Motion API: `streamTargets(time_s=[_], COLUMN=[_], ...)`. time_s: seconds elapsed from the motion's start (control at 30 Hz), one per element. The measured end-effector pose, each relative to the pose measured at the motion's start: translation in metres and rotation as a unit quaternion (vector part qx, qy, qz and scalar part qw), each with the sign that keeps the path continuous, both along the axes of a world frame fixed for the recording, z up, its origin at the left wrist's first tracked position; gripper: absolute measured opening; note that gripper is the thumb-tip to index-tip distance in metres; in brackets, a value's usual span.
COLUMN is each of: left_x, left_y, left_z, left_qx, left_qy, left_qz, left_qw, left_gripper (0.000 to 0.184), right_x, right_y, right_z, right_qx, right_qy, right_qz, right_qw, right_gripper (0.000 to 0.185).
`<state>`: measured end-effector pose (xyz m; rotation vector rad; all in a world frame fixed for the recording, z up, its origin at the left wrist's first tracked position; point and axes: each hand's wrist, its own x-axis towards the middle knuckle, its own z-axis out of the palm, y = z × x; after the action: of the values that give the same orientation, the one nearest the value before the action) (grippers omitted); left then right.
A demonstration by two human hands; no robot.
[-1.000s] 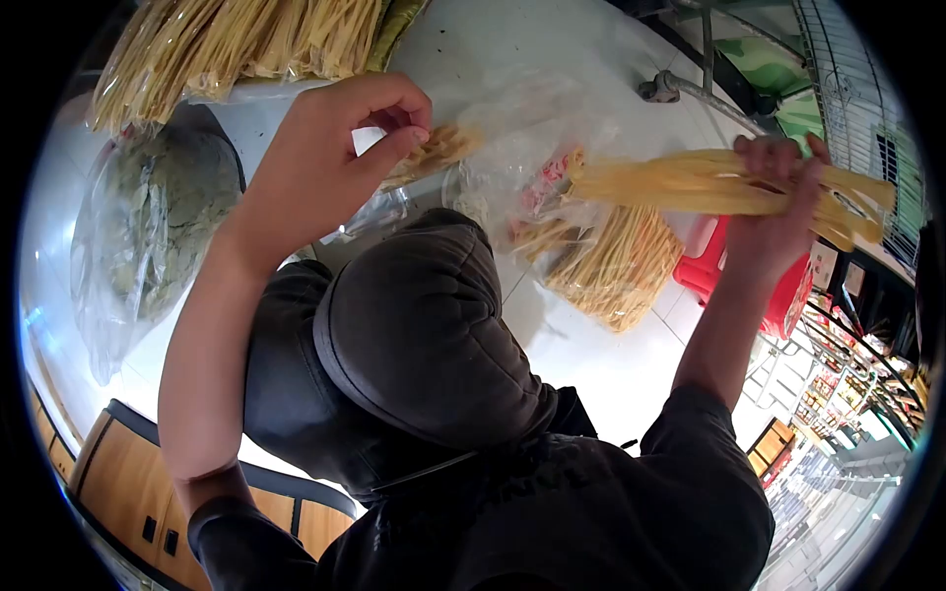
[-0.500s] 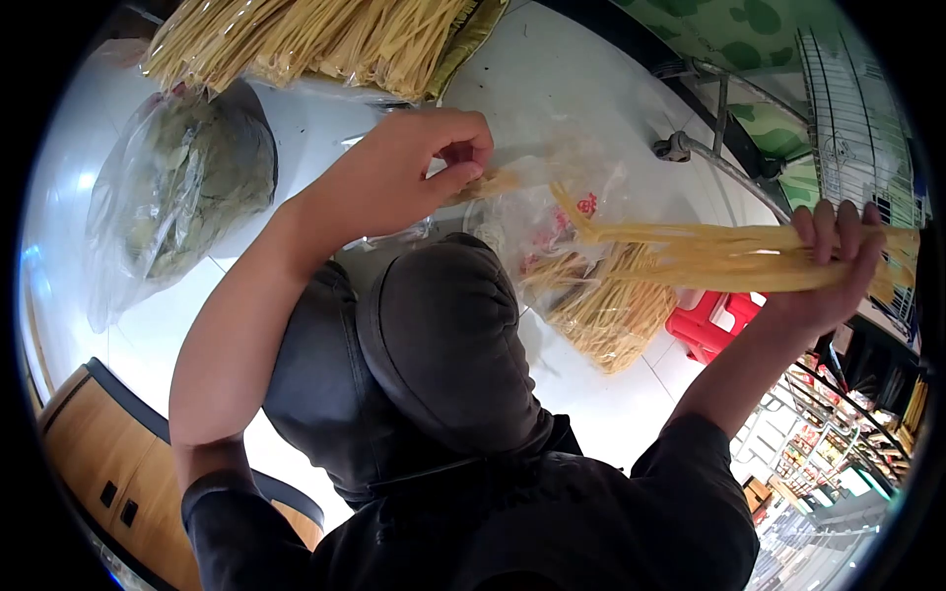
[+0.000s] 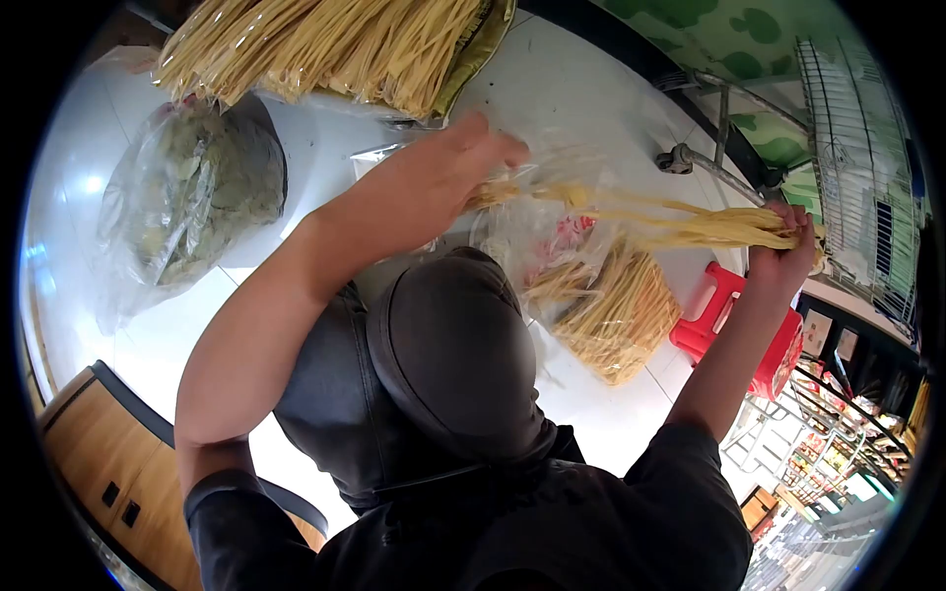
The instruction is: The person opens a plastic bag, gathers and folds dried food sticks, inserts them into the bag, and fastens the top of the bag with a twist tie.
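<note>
My right hand is closed around one end of a bundle of long, flat yellow strips, which look dried. The strips stretch leftward in midair, thinning out toward my left hand. My left hand is bent at the wrist, its fingers slightly blurred, with the other ends of the strips coming out from under its palm. Below the strips lies a clear plastic bag with red print. Beside it, a packed bag of similar strips rests on the floor.
A large heap of yellow strips is at the top. A clear bag of greyish-green dried leaves stands at left. To the right are a red plastic stool, a metal frame with a caster and a wire rack. A wooden cabinet is lower left.
My right hand has moved left and inward, gathering the strips into a narrower bundle. My left hand has shifted slightly right, its fingers reaching further out. The view has tilted a little.
</note>
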<state>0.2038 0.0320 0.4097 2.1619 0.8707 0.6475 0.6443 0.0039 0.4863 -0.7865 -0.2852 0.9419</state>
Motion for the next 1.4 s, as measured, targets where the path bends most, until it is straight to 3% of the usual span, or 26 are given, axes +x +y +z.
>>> streamTargets(time_s=[0.03,0.1,0.17,0.23,0.33,0.43,0.57,0.73,0.87,1.07,1.3,1.4], left_x=[0.001,0.001,0.003,0.006,0.007,0.009,0.013,0.012,0.016,0.019,0.012,0.008], left_y=[0.001,0.002,0.0,-0.001,-0.005,-0.006,-0.008,-0.004,-0.005,-0.005,-0.004,-0.003], left_z=[0.003,0.002,-0.003,-0.003,0.011,0.013,0.012,0.004,0.009,0.003,0.008,-0.001], left_qx=[0.06,0.053,0.045,0.045,0.041,0.027,0.006,0.03,0.008,0.014,0.017,0.046], left_qy=[0.036,0.053,0.071,0.006,0.031,0.048,0.038,0.004,-0.015,-0.012,-0.001,-0.02], left_qz=[-0.028,-0.024,-0.018,-0.012,-0.039,-0.051,-0.066,-0.103,-0.108,-0.108,-0.112,-0.104], left_qw=[0.997,0.997,0.996,0.999,0.998,0.997,0.997,0.994,0.994,0.994,0.994,0.993], left_gripper=[0.02,0.021,0.022,0.025,0.036,0.045,0.042,0.045,0.049,0.044,0.039,0.035], right_x=[0.01,0.025,0.025,0.017,-0.008,-0.049,-0.084,-0.142,-0.171,-0.211,-0.226,-0.214], right_y=[-0.003,-0.009,-0.013,-0.015,-0.019,-0.022,-0.025,-0.035,-0.04,-0.04,-0.04,-0.041], right_z=[-0.002,-0.007,-0.008,-0.013,-0.021,-0.033,-0.073,-0.101,-0.116,-0.113,-0.113,-0.119], right_qx=[0.003,-0.01,-0.019,-0.028,-0.038,-0.045,-0.03,-0.136,-0.138,-0.144,-0.171,-0.2], right_qy=[0.001,0.113,0.131,0.151,0.33,0.368,0.437,0.507,0.549,0.501,0.488,0.497], right_qz=[-0.003,0.073,0.047,0.02,0.086,0.079,0.079,0.055,0.078,0.175,0.192,0.131], right_qw=[1.0,0.991,0.99,0.988,0.939,0.925,0.896,0.849,0.821,0.835,0.834,0.834], right_gripper=[0.021,0.025,0.023,0.022,0.021,0.02,0.017,0.011,0.013,0.02,0.018,0.02])
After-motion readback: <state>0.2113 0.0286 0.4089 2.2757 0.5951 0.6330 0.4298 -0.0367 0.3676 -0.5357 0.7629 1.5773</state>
